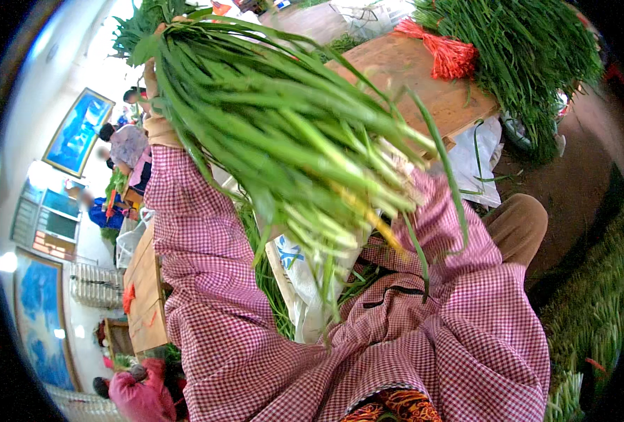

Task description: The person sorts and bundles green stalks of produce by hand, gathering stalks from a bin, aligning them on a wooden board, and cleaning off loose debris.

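Observation:
A big loose bunch of garlic chives (pixel 256 112) is held up in front of me, its leafy end at the upper left and its pale stalk ends at the lower right. My left hand (pixel 151 79) is closed around the leafy end, largely covered by the leaves. Behind the pale ends, my right sleeve (pixel 435 218) reaches up; the right hand itself is hidden by the stalks. A few long leaves hang loose from the bunch. Below it, a white plastic sack (pixel 312 309) lies between my arms, with more green leaves beside it.
At the right, a wooden board (pixel 403 77) carries red ties (pixel 449 53) and a large heap of chives (pixel 516 56). More chives (pixel 593 323) cover the floor at far right. Another wooden table (pixel 143 302) stands at left, with other people (pixel 139 390) beyond.

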A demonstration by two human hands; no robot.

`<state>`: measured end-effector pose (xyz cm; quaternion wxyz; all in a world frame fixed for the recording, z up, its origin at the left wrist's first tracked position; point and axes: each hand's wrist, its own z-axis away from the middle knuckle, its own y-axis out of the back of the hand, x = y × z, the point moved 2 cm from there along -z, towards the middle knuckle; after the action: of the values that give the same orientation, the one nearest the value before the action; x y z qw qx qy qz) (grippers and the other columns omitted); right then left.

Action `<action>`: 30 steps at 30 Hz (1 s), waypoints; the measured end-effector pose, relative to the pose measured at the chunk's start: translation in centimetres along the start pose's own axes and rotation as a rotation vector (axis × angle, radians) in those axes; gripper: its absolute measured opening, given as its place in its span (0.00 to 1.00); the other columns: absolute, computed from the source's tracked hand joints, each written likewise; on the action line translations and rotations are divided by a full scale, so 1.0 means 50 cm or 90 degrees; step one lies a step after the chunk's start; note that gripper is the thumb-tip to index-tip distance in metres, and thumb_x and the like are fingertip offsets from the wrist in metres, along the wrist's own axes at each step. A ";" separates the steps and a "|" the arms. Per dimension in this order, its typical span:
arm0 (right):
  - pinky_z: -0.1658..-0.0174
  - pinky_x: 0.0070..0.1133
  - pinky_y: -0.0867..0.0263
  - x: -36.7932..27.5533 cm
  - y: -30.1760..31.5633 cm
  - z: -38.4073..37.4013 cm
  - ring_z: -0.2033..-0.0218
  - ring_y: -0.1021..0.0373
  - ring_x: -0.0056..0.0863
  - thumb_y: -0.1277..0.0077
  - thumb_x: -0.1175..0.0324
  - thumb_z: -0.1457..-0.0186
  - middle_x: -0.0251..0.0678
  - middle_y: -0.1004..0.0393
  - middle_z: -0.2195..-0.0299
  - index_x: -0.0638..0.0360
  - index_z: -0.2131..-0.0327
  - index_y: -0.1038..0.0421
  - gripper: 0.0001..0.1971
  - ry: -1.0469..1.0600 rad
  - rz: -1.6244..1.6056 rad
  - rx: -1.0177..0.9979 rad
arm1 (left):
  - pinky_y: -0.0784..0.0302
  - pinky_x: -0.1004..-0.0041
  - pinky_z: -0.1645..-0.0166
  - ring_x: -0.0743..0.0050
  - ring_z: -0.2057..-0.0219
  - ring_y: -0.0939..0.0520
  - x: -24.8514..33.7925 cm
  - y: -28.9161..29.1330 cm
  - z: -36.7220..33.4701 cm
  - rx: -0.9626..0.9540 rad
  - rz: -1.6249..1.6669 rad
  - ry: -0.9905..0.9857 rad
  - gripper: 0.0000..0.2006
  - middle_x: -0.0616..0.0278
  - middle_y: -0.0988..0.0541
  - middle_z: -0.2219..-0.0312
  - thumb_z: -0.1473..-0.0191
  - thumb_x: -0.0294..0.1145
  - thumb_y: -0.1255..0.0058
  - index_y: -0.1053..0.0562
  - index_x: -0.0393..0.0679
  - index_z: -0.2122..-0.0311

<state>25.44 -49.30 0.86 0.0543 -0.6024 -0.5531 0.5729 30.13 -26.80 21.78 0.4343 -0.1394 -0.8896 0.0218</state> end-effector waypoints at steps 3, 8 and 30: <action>0.63 0.22 0.34 0.060 0.016 0.073 0.56 0.33 0.26 0.64 0.35 0.52 0.33 0.34 0.52 0.51 0.47 0.41 0.37 -0.030 -0.063 0.036 | 0.34 0.72 0.52 0.73 0.59 0.32 -0.013 0.036 0.025 0.001 0.005 0.006 0.16 0.64 0.32 0.63 0.48 0.40 0.55 0.35 0.41 0.59; 0.68 0.21 0.33 0.084 0.028 0.133 0.58 0.32 0.24 0.62 0.30 0.57 0.33 0.33 0.52 0.49 0.46 0.43 0.41 -0.061 -0.130 0.052 | 0.32 0.71 0.54 0.71 0.62 0.30 -0.013 0.040 0.062 0.042 -0.019 -0.007 0.15 0.63 0.31 0.65 0.48 0.41 0.55 0.34 0.41 0.60; 0.83 0.13 0.59 -0.037 0.030 0.311 0.87 0.52 0.10 0.58 0.53 0.44 0.21 0.45 0.88 0.58 0.74 0.34 0.17 -0.175 0.222 0.039 | 0.25 0.69 0.64 0.67 0.71 0.24 0.045 -0.059 0.034 0.113 -0.079 0.058 0.16 0.59 0.25 0.73 0.50 0.43 0.55 0.29 0.39 0.67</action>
<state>15.20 -60.08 -4.27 -0.1032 -0.6033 -0.4254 0.6666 26.82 -28.90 22.91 0.4852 -0.0456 -0.8706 0.0675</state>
